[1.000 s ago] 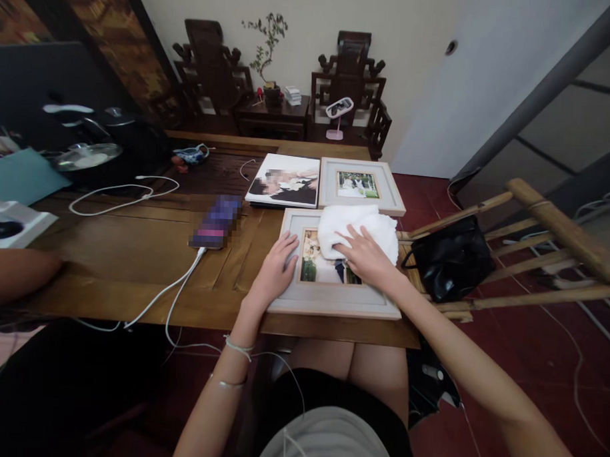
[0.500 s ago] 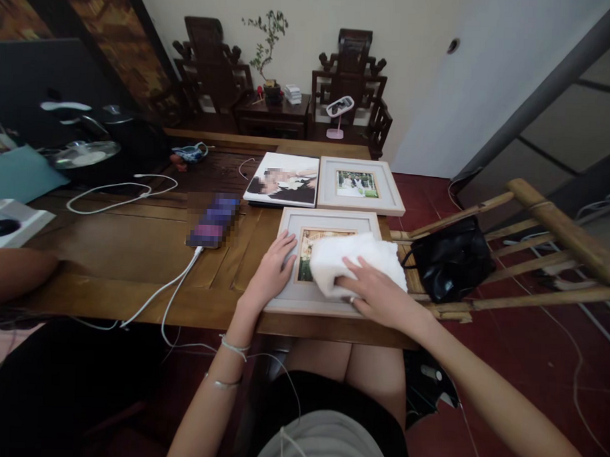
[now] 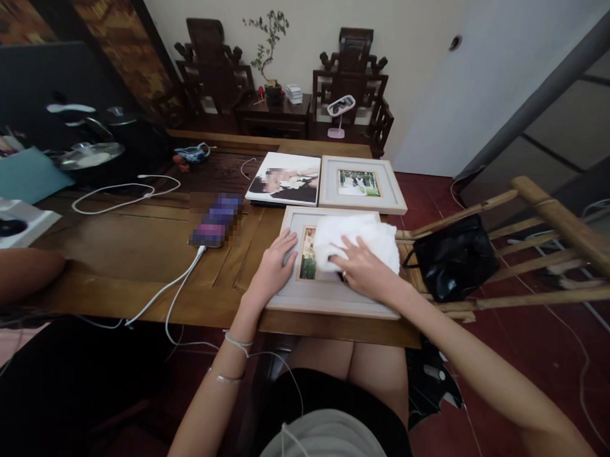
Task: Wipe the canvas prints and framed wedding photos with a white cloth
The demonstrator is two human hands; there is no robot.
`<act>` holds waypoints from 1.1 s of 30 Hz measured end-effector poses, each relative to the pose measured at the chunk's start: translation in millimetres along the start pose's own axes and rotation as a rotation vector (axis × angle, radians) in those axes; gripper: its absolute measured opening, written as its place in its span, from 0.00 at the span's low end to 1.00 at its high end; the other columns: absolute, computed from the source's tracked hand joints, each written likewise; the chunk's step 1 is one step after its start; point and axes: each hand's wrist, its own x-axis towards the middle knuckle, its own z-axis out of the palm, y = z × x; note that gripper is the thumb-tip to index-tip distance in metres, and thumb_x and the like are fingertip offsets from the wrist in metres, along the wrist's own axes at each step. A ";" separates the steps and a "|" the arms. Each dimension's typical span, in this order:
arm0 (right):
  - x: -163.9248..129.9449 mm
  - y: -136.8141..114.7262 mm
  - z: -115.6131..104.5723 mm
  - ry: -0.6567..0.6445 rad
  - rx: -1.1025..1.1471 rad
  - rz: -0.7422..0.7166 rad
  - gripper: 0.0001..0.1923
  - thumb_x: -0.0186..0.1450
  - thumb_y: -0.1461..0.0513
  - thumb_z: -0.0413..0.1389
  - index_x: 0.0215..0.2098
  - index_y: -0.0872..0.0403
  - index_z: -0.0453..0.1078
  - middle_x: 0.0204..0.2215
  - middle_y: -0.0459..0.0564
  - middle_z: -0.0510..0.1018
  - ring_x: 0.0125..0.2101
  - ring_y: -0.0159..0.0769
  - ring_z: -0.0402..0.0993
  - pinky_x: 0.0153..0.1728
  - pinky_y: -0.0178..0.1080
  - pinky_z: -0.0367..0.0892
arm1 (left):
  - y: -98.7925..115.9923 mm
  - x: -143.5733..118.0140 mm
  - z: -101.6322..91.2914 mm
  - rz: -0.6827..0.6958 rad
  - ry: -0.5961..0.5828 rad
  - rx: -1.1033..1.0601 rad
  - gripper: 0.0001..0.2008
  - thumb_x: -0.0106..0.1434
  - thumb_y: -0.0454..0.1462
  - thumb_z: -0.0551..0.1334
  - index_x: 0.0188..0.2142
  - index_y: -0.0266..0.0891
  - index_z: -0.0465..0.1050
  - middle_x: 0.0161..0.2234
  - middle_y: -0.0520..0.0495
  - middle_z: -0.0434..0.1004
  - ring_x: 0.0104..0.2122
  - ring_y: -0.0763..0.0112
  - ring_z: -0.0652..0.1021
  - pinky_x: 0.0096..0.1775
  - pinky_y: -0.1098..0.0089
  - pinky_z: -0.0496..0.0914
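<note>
Near frame (image 3: 333, 293) lies flat at the table's near right edge. I keep L hand (image 3: 273, 267) spread flat on its left border w/ nothing gripped. R hand (image 3: 363, 274) presses the white cloth (image 3: 357, 240) onto the glass; use even pressure, overlapping passes. No legible text.

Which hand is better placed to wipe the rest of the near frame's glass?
Right. The right hand already presses the white cloth onto the near frame, while the left hand lies flat on the frame's left border, steadying it.
</note>
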 end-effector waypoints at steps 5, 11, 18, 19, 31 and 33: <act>-46.9 -44.8 -26.2 -0.172 0.234 -0.052 0.25 0.61 0.72 0.50 0.56 0.55 0.68 0.61 0.64 0.65 0.62 0.50 0.57 0.58 0.55 0.60 | 1.2 -0.5 -0.3 -0.008 -0.001 -0.029 0.18 0.67 0.35 0.54 0.53 0.33 0.70 0.57 0.36 0.71 0.62 0.58 0.65 0.61 0.50 0.61; -41.1 -44.5 -19.0 -0.123 0.236 -0.059 0.27 0.60 0.71 0.52 0.57 0.52 0.67 0.62 0.62 0.63 0.63 0.49 0.56 0.59 0.55 0.58 | -0.2 -2.5 -0.1 0.003 -0.052 0.010 0.20 0.68 0.36 0.52 0.56 0.32 0.68 0.59 0.35 0.68 0.64 0.57 0.62 0.62 0.49 0.59; 17.1 25.8 7.7 0.163 -0.043 0.010 0.25 0.61 0.71 0.50 0.56 0.57 0.66 0.65 0.59 0.58 0.65 0.52 0.49 0.63 0.59 0.46 | -0.8 -1.9 -0.3 0.021 -0.084 0.017 0.20 0.69 0.37 0.52 0.57 0.34 0.67 0.60 0.36 0.67 0.64 0.56 0.60 0.62 0.49 0.59; 25.6 33.7 6.6 0.175 -0.070 0.030 0.25 0.61 0.71 0.50 0.56 0.57 0.66 0.66 0.58 0.57 0.66 0.53 0.48 0.63 0.60 0.45 | -0.5 -1.8 -0.5 0.020 -0.083 0.024 0.20 0.69 0.37 0.52 0.57 0.33 0.67 0.59 0.35 0.67 0.64 0.56 0.60 0.62 0.49 0.59; -19.5 -28.8 -10.7 -0.101 0.040 -0.128 0.24 0.62 0.73 0.48 0.56 0.58 0.66 0.62 0.63 0.63 0.64 0.56 0.52 0.58 0.64 0.54 | 0.9 -1.2 1.9 -0.010 -0.020 -0.029 0.19 0.70 0.40 0.51 0.55 0.35 0.70 0.58 0.38 0.70 0.63 0.59 0.63 0.63 0.50 0.58; -35.0 -48.4 -20.7 -0.129 0.119 -0.181 0.24 0.62 0.73 0.49 0.55 0.57 0.67 0.60 0.62 0.66 0.63 0.55 0.55 0.57 0.62 0.58 | 3.9 -0.5 0.9 -0.035 -0.021 -0.049 0.21 0.71 0.41 0.48 0.55 0.35 0.70 0.58 0.39 0.70 0.63 0.60 0.63 0.63 0.52 0.57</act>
